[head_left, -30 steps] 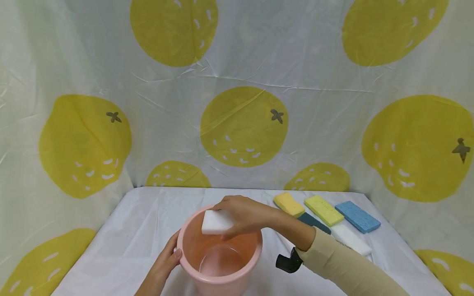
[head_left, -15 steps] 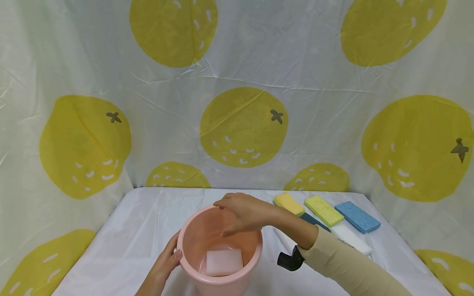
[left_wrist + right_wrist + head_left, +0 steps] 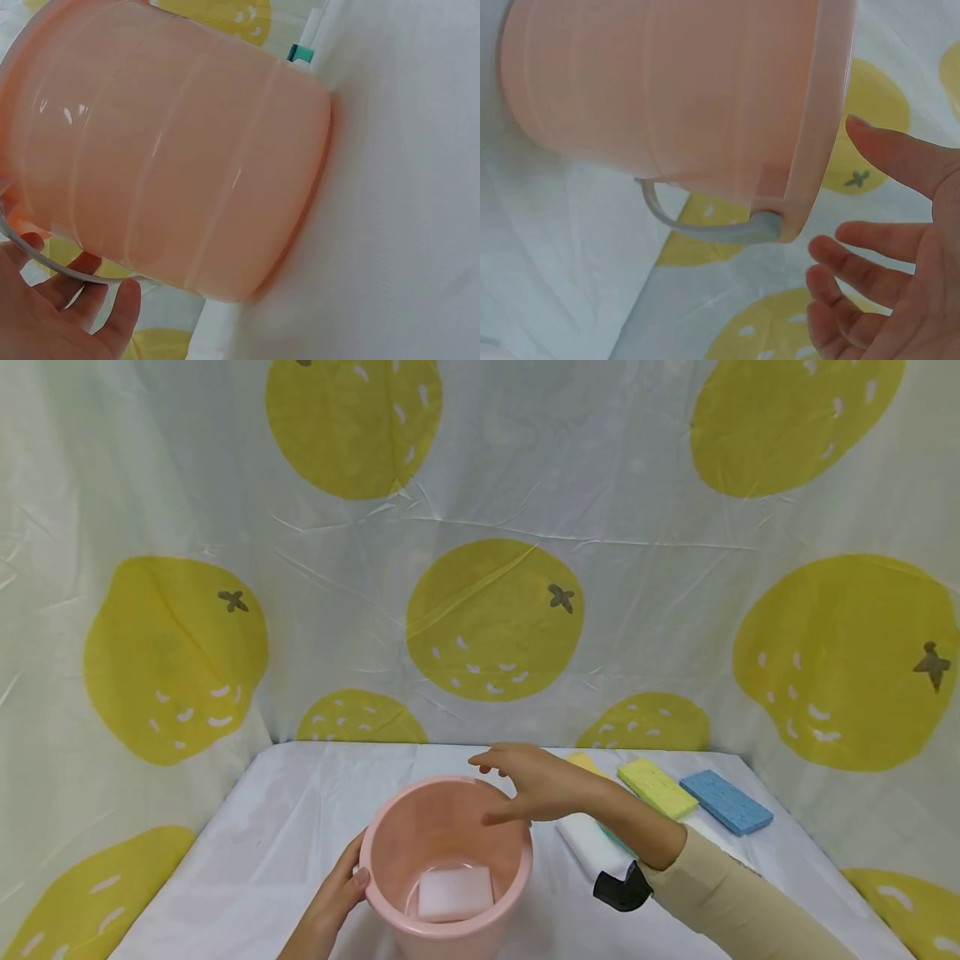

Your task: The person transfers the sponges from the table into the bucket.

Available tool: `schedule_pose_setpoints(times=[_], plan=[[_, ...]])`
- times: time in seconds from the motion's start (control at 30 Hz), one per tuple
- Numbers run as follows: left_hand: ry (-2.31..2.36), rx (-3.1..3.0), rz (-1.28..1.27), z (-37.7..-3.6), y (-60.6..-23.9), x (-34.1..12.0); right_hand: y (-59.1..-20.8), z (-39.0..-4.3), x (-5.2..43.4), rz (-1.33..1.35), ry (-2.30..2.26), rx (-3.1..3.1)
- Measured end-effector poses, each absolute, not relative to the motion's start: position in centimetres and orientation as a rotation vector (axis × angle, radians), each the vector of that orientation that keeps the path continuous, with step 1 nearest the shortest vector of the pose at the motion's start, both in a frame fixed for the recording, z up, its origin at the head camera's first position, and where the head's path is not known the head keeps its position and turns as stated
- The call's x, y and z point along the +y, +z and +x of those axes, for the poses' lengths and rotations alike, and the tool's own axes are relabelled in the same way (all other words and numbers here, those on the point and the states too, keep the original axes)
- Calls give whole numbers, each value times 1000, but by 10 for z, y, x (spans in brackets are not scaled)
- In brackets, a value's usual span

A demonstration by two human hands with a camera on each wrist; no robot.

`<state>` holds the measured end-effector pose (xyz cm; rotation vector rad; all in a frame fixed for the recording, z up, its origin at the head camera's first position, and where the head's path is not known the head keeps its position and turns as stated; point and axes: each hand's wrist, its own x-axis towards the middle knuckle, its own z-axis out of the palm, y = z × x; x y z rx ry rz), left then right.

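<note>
A pink bucket [image 3: 390, 847] stands on the white-covered table near its front edge, with a little water in it. In the water at the bottom lies a white sponge [image 3: 453, 893]. My left hand [image 3: 351, 883] grips the bucket's left rim, thumb hooked over the edge. My right hand [image 3: 504, 793] hovers empty over the right rim with its fingers spread and relaxed. The left wrist view shows the bucket wall [image 3: 172, 150] with my left hand [image 3: 67, 315] beside the rim. The right wrist view shows the bucket [image 3: 667, 90], its grey handle [image 3: 697, 225] and my open right hand [image 3: 885, 292].
Right of the bucket lie a white sponge [image 3: 596, 845] on the near side, then a yellow-green sponge [image 3: 656, 787] and a blue sponge [image 3: 726, 802] farther back. A yellow sponge [image 3: 588, 762] is partly hidden behind my right wrist. Lemon-print sheets wall in the table.
My right hand let go of the white sponge, which dropped into the bucket's water. The hand then drew up and to the right, empty. My left hand stayed on the rim.
</note>
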<state>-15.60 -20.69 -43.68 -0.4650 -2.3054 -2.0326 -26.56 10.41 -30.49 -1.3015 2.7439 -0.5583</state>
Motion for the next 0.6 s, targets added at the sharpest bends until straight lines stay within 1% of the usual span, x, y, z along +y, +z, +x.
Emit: schedule_pose_setpoints(times=[0.33, 0.6], plan=[[-2017, -2288, -508, -156, -438, -205, -308, -268, 135, -1094, -666, 2759], [-2044, -2281, -482, -156, -439, -204, -317, -269, 158, -974, -714, 2821]])
